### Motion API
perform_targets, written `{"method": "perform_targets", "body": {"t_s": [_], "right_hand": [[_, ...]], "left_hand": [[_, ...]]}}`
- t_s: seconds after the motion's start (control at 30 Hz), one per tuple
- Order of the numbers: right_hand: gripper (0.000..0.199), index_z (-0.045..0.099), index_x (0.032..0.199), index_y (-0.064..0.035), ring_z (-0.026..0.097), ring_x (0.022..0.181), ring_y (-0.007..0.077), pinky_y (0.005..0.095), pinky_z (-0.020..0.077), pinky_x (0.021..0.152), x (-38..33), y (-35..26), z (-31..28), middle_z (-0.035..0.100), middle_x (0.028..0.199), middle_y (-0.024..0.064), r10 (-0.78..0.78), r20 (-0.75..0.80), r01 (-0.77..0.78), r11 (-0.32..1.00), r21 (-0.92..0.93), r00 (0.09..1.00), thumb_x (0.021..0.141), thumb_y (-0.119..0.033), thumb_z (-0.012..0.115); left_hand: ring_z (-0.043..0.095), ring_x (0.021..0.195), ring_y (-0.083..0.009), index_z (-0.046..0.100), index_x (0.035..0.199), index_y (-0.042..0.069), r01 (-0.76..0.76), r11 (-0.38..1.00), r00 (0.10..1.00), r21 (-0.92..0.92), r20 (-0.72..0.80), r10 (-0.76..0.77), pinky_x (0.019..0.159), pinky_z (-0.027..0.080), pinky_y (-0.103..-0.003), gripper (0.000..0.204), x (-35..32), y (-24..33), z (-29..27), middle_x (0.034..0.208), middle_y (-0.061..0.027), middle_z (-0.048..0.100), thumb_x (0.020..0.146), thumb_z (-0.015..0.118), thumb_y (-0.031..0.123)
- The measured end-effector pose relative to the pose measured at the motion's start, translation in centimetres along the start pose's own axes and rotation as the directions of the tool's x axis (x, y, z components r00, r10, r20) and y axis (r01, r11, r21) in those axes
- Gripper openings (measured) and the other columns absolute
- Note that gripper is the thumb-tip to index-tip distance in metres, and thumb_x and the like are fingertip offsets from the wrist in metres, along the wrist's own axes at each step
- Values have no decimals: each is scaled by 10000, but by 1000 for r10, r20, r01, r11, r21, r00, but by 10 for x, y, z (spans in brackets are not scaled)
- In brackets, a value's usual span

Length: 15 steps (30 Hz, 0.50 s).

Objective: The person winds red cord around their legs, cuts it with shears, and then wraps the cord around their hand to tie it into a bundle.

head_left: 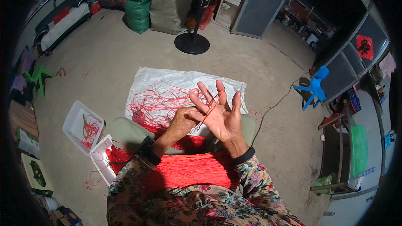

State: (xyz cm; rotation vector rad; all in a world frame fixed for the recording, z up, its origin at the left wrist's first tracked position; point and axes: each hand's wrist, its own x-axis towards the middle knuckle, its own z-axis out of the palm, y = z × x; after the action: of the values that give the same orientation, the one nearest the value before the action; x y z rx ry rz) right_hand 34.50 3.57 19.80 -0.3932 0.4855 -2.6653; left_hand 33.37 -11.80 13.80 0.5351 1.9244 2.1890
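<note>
Red cord (213,106) runs across my right hand (223,119) and loops round one of its fingers. That hand is palm up with its fingers spread. Close beside it, my left hand (184,122) is closed, its fingertips pinching the cord near the right palm. A thick bundle of red cords (190,169) lies across my lap. Beyond my knees, loose red cord (157,100) is strewn in tangles over a white sheet (144,75) on the floor.
To my left stand a white box (97,147) with red cord and a pale tray (70,121) holding scissors (85,119) and cord. A black fan (191,44) stands ahead, near stuffed sacks (169,8). A blue chair (316,84) and a cable (272,108) are at right.
</note>
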Motion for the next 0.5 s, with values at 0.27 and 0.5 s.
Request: {"method": "perform_targets", "body": {"t_s": [0.27, 0.5], "right_hand": [[529, 470, 1395, -262, 332, 1391, 350, 630, 350, 1064, 7, -1, 15, 273, 1541, 41, -224, -15, 223, 972, -72, 974, 961, -565, 470], [530, 389, 1471, -130, 364, 1381, 273, 470, 406, 1058, 9, -9, 27, 297, 1553, 49, -384, -6, 329, 798, -504, 923, 1005, -367, 479]], "left_hand": [[466, 533, -45, 656, 802, 65, 116, 987, 993, -111, 30, -114, 472, 342, -223, 189, -2, -7, 38, 636, 46, 550, 902, 624, 223], [469, 565, -43, 674, 796, 44, 268, 953, 932, -137, 288, -221, 496, 371, -238, 162, -18, -3, 43, 623, 43, 543, 891, 661, 175]]}}
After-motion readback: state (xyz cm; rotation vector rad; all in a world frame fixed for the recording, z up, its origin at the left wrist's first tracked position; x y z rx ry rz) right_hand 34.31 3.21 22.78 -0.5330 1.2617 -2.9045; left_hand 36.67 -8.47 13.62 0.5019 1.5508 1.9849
